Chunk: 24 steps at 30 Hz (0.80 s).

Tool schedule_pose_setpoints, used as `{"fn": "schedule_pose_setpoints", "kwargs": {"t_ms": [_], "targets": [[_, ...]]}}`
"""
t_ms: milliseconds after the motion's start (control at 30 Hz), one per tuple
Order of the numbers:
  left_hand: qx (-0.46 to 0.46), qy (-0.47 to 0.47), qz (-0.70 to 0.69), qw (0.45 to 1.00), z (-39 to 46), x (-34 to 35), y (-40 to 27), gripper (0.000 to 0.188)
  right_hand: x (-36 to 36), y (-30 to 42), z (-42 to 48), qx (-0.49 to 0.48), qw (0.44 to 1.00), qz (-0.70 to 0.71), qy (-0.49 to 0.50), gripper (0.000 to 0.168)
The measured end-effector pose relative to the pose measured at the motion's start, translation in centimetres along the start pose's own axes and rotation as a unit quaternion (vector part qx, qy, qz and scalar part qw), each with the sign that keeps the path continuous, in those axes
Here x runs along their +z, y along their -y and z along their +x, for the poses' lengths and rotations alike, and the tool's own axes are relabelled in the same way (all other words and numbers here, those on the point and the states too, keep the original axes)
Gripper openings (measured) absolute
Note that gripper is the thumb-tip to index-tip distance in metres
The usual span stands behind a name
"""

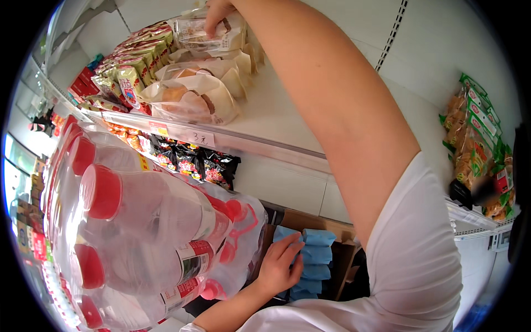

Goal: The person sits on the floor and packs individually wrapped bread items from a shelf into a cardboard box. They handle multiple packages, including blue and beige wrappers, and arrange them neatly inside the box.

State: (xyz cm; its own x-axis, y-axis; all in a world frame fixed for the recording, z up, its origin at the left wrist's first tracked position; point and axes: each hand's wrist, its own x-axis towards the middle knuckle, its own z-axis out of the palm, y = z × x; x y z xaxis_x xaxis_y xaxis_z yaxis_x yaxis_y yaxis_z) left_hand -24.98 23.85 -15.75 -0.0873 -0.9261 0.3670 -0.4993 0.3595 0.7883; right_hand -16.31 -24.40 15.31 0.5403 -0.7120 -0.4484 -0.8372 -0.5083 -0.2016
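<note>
My right hand (218, 16), partly cut off by the top edge of the view, grips a clear-fronted bag of bread (203, 35) with the thumb across its front. That bag is the rear one in a row on a white shelf (282, 120). Nearer the shelf's front edge lie more bagged breads (191, 99) with pale paper backs. Lower down, my left hand (282, 261) rests with its fingertips at blue wrapped packs (317, 253) stacked in an open cardboard box (345, 267). Its thumb is apart from the fingers, and no thing is seen in its grasp.
Large clear bottles with red caps (101, 191) rise close on the left. Cream-and-red snack packets (132, 85) stand beside the breads. Black noodle packets (186, 164) lie below the shelf lip, which carries a price tag (202, 138). Green-edged snack bags (477, 141) are at right.
</note>
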Motion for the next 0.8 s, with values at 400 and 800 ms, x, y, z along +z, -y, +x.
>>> {"fn": "schedule_pose_setpoints", "kwargs": {"t_ms": [400, 800], "targets": [[0.033, 0.005, 0.016, 0.999, -0.6, 0.2, 0.1, 0.033, 2.3, -1.2, -5.0, -0.065, 0.987, 0.024, -0.145, 0.082], [0.054, 0.026, 0.019, 0.998, -0.7, 0.2, -0.8, 0.031, 3.3, -4.3, -11.0, -0.058, 0.987, 0.107, -0.108, 0.109]]}}
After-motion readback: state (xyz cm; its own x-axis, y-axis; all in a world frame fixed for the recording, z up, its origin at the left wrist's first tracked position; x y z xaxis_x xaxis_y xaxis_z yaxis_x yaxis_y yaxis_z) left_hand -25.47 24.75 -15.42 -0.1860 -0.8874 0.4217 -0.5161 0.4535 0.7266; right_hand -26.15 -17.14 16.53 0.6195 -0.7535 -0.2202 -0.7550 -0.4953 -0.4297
